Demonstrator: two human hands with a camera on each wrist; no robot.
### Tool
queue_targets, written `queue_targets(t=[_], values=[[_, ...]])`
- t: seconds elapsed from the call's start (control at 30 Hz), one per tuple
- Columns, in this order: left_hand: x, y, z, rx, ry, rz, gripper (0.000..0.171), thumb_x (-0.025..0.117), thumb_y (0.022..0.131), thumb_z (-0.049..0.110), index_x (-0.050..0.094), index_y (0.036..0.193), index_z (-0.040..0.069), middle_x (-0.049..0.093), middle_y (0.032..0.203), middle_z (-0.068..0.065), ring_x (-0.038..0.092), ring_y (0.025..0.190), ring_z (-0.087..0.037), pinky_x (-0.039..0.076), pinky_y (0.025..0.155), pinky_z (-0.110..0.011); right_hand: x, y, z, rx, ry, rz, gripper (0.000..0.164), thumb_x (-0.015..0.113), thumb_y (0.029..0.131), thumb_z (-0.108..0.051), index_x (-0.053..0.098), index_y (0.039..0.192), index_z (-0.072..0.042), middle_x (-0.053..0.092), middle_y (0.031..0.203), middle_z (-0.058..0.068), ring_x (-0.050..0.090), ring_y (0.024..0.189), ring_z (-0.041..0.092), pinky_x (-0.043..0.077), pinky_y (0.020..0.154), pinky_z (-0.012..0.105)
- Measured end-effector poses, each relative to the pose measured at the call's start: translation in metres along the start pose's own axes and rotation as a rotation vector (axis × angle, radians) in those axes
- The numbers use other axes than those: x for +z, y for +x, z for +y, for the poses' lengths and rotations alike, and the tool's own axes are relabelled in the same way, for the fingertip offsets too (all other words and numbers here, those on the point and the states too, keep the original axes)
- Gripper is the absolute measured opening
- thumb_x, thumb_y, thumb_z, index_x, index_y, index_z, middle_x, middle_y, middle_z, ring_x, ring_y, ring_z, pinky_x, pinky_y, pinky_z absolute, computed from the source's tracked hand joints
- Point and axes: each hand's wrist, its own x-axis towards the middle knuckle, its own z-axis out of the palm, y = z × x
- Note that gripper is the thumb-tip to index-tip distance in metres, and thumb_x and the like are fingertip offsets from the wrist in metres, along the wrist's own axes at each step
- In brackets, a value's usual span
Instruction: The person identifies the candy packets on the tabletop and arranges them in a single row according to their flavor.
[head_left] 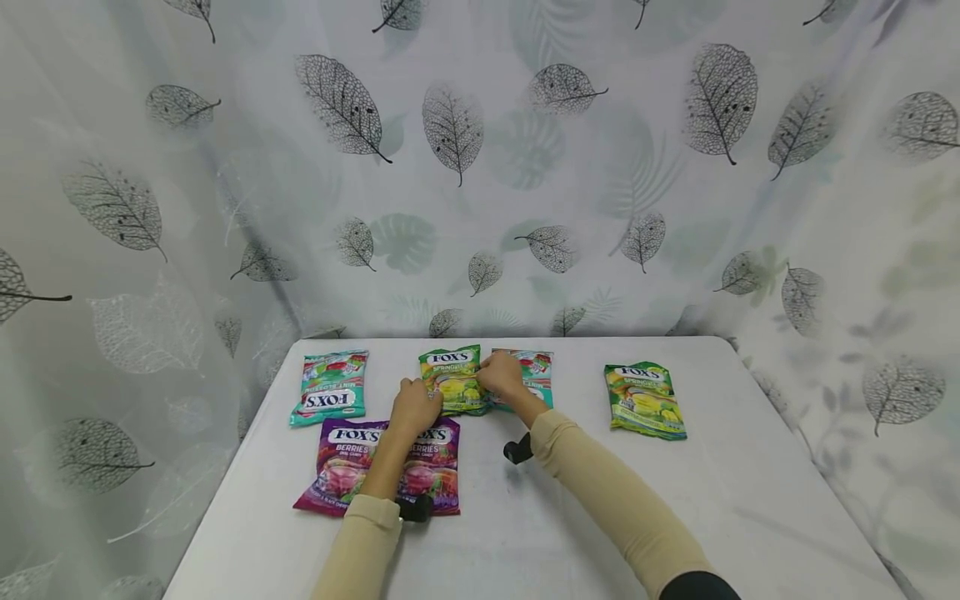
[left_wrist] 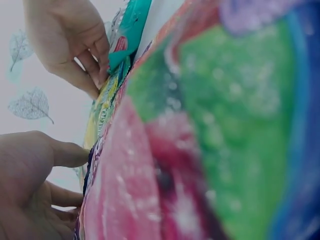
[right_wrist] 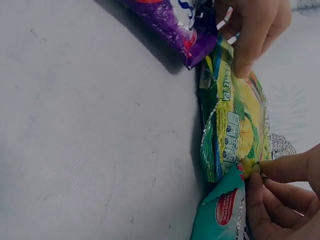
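A green-and-yellow candy bag (head_left: 456, 385) lies face up near the table's far edge, between my two hands. My right hand (head_left: 501, 375) pinches its right edge between thumb and finger, as the right wrist view shows. The left hand (head_left: 415, 408) grips its left edge; some of those fingertips are hidden. A teal candy bag (head_left: 537, 385) lies right beside it, partly behind my right hand. Two purple berry candy bags, one left (head_left: 341, 458) and one right (head_left: 442, 471), lie side by side under my left forearm.
Another teal candy bag (head_left: 330, 387) lies upside down at the far left. A second green candy bag (head_left: 645, 400) lies apart on the right of the white table (head_left: 750, 500). A leaf-patterned curtain (head_left: 495, 208) hangs behind the table.
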Motion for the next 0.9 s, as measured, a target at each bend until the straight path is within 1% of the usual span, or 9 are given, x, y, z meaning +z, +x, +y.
queue_targets(t=[0.07,0.1,0.17,0.2,0.27,0.43,0.5,0.73,0.9], values=[[-0.001,0.0,0.0,-0.001,-0.01,0.005,0.049,0.06,0.104,0.025,0.058,0.122,-0.021,0.053,0.114,-0.031,0.061,0.085,-0.035,0.055,0.078,-0.051,-0.001,-0.001,0.001,0.01,0.026,0.014,0.013,0.07,0.09,-0.003,0.082,0.09,0.001,0.079,0.102,0.011,0.053,0.063,0.014,0.043,0.054,0.026],[-0.002,0.0,0.0,-0.002,-0.014,0.008,0.049,0.06,0.104,0.025,0.058,0.122,-0.021,0.053,0.114,-0.031,0.061,0.084,-0.034,0.055,0.077,-0.051,-0.002,-0.001,0.001,0.017,0.045,0.019,0.016,0.072,0.09,-0.006,0.083,0.102,-0.002,0.077,0.114,0.012,0.062,0.073,0.018,0.051,0.059,0.029],[-0.003,-0.001,0.0,0.0,-0.021,0.011,0.049,0.06,0.103,0.024,0.058,0.122,-0.02,0.053,0.113,-0.031,0.061,0.084,-0.034,0.054,0.077,-0.051,-0.003,-0.002,0.002,0.032,0.087,0.017,0.024,0.075,0.09,-0.009,0.081,0.113,-0.004,0.075,0.12,0.014,0.07,0.094,0.026,0.058,0.07,0.035],[-0.003,-0.001,0.0,0.004,-0.021,0.012,0.049,0.06,0.104,0.024,0.058,0.123,-0.02,0.053,0.115,-0.031,0.061,0.086,-0.035,0.055,0.077,-0.051,-0.003,-0.002,0.002,0.032,0.095,0.017,0.025,0.076,0.09,-0.011,0.081,0.114,-0.005,0.075,0.121,0.013,0.071,0.1,0.029,0.059,0.074,0.037],[-0.005,-0.002,0.001,0.015,-0.019,0.011,0.05,0.06,0.104,0.024,0.057,0.125,-0.021,0.053,0.119,-0.033,0.063,0.091,-0.038,0.055,0.08,-0.052,-0.004,-0.002,0.003,0.038,0.123,0.019,0.025,0.078,0.09,-0.011,0.081,0.114,-0.006,0.075,0.121,0.014,0.07,0.103,0.031,0.06,0.078,0.04],[-0.004,0.001,0.0,0.026,-0.016,0.004,0.052,0.057,0.104,0.025,0.056,0.129,-0.02,0.054,0.123,-0.034,0.062,0.1,-0.042,0.054,0.086,-0.055,-0.005,-0.004,0.008,0.053,0.19,0.021,0.024,0.08,0.09,-0.012,0.082,0.113,-0.007,0.075,0.12,0.014,0.069,0.09,0.027,0.057,0.067,0.034],[-0.004,0.001,0.0,0.023,-0.022,0.007,0.051,0.057,0.104,0.025,0.056,0.128,-0.02,0.055,0.121,-0.033,0.061,0.098,-0.041,0.053,0.085,-0.055,-0.005,-0.005,0.009,0.057,0.205,0.017,0.023,0.081,0.09,-0.013,0.082,0.113,-0.008,0.075,0.118,0.013,0.069,0.086,0.025,0.055,0.064,0.033],[-0.008,0.001,0.0,0.039,-0.034,0.051,0.049,0.058,0.102,0.024,0.059,0.124,-0.02,0.056,0.112,-0.03,0.058,0.087,-0.035,0.052,0.077,-0.052,-0.004,-0.003,0.009,0.083,0.25,0.014,0.021,0.083,0.089,-0.014,0.083,0.109,-0.01,0.076,0.117,0.01,0.069,0.09,0.024,0.056,0.069,0.035],[-0.011,0.001,0.002,0.034,-0.044,0.061,0.051,0.058,0.103,0.027,0.058,0.127,-0.019,0.056,0.114,-0.03,0.06,0.092,-0.037,0.053,0.083,-0.055,-0.006,-0.004,0.008,0.075,0.324,-0.002,0.022,0.081,0.09,-0.013,0.081,0.112,-0.007,0.076,0.111,0.012,0.072,0.087,0.027,0.058,0.069,0.035]])
